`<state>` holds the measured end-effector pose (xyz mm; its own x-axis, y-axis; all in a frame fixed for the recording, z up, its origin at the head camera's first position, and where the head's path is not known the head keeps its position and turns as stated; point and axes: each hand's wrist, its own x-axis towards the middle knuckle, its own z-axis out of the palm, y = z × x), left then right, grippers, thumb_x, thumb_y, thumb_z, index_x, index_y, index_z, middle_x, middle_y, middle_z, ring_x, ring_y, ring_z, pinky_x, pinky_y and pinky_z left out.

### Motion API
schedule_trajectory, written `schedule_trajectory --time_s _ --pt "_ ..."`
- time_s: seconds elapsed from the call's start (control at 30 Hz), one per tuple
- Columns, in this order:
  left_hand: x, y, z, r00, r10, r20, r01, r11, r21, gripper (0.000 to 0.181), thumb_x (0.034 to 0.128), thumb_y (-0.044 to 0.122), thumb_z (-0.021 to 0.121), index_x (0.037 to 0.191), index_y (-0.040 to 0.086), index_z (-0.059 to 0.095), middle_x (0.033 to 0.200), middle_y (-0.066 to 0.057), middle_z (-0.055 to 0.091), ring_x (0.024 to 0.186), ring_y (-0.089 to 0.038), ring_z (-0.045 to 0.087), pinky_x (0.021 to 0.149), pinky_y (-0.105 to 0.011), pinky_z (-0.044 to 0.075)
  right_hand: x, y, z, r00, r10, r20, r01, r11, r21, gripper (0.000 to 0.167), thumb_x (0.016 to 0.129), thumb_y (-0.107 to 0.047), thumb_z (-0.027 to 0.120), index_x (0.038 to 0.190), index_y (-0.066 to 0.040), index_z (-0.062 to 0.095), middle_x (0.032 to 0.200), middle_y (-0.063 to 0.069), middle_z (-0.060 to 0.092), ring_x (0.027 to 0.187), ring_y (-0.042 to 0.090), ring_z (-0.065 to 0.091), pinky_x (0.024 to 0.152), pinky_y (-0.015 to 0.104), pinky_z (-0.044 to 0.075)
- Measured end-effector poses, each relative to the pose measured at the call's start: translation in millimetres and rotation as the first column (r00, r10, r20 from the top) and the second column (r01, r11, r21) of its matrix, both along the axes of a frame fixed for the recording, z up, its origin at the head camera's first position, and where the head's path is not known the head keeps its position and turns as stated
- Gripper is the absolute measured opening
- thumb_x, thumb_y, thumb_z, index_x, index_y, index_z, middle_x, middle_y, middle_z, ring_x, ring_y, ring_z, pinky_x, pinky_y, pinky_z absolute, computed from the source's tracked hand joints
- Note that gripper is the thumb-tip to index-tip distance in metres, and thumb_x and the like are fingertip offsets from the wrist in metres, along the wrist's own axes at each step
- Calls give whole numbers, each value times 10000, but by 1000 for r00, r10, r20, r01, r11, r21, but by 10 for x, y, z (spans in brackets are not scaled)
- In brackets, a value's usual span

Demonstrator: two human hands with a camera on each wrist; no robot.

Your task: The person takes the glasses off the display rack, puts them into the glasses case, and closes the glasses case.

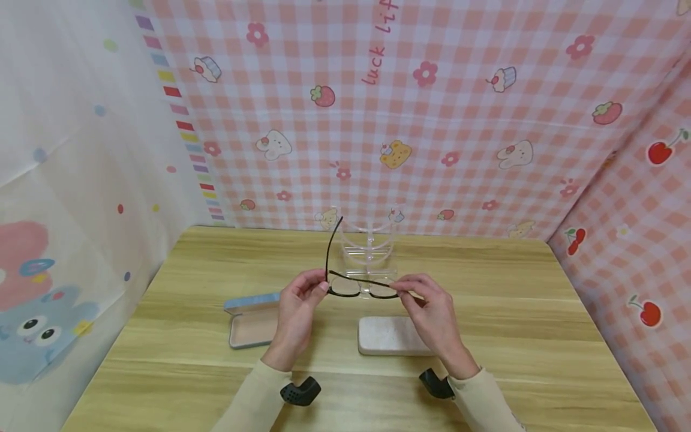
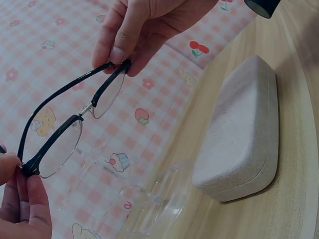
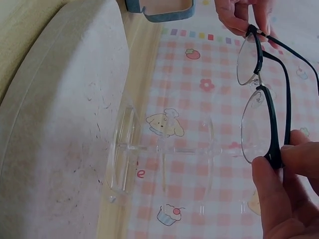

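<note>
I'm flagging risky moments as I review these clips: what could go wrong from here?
The glasses might slip, since the left hand and right hand pinch them only near the end corners. One temple points outward while the other temple lies folded across the lenses, so uneven pulling could strain a hinge. The outward one may also bump the clear stand beyond, which is hard to see.

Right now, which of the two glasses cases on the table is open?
The blue case beside the left hand: its lid is raised and its pale pinkish inside shows. The off-white case, nearer the right hand, is closed.
</note>
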<state>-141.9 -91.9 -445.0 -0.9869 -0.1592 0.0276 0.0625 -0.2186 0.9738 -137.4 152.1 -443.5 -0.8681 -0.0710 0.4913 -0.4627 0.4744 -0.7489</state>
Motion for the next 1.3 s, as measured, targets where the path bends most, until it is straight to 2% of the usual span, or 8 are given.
schedule_trajectory --time_s 0.23,0.4,0.67,0.9,1.07,1.2,1.3 --pt "4 5 -3 1000 4 -6 -4 1000 -4 217 955 -111 642 1171 -107 657 1049 -94 683 992 -215 648 882 -236 567 -3 8 -3 1000 11 -15 -10 1000 26 217 916 85 718 990 -94 815 1055 11 709 997 165 683 765 301 628" --pt "4 3 8 1000 7 -1 -7 1000 -16 200 958 -97 647 1154 -75 676 1094 -161 678 999 -197 645 892 -239 565 -15 13 -1 999 27 -34 -26 999 34 233 905 98 713 986 -92 822 1024 10 696 955 212 692 756 280 627" --pt "12 -26 22 1000 -2 2 2 999 -35 244 949 -85 664 1192 -107 657 1060 -66 685 1024 -186 643 913 -240 563 -26 7 -22 998 42 -53 -39 998 43 251 887 121 727 967 -95 825 997 -7 686 904 145 672 724 231 613" --pt "-6 -40 29 1000 -11 -12 11 998 -64 242 938 -92 670 1180 -102 673 1065 -84 690 1013 -180 648 882 -246 579 -40 3 -13 997 45 -61 -41 997 63 265 890 134 714 968 -94 825 984 -14 681 863 121 664 710 201 596" --pt "-3 -51 29 999 -21 -33 18 996 -93 227 939 -100 661 1164 -88 690 1079 -121 699 1008 -191 656 861 -258 593 -50 -1 -14 996 45 -79 -40 997 67 278 883 142 715 964 -99 825 984 -9 684 828 124 660 680 190 576" --pt "-4 -62 37 998 -35 -54 27 991 -130 227 938 -115 651 1156 -77 702 1113 -202 692 1009 -193 661 866 -270 597 -58 -6 -10 995 42 -93 -35 996 77 290 870 152 720 957 -103 826 984 0 687 810 124 657 666 186 559" --pt "3 -74 51 997 -47 -66 35 986 -166 224 937 -115 655 1150 -74 709 1134 -248 683 1023 -250 668 866 -267 595 -58 -9 -5 994 40 -97 -32 996 78 293 865 155 722 954 -104 827 983 1 689 816 131 660 668 182 553"
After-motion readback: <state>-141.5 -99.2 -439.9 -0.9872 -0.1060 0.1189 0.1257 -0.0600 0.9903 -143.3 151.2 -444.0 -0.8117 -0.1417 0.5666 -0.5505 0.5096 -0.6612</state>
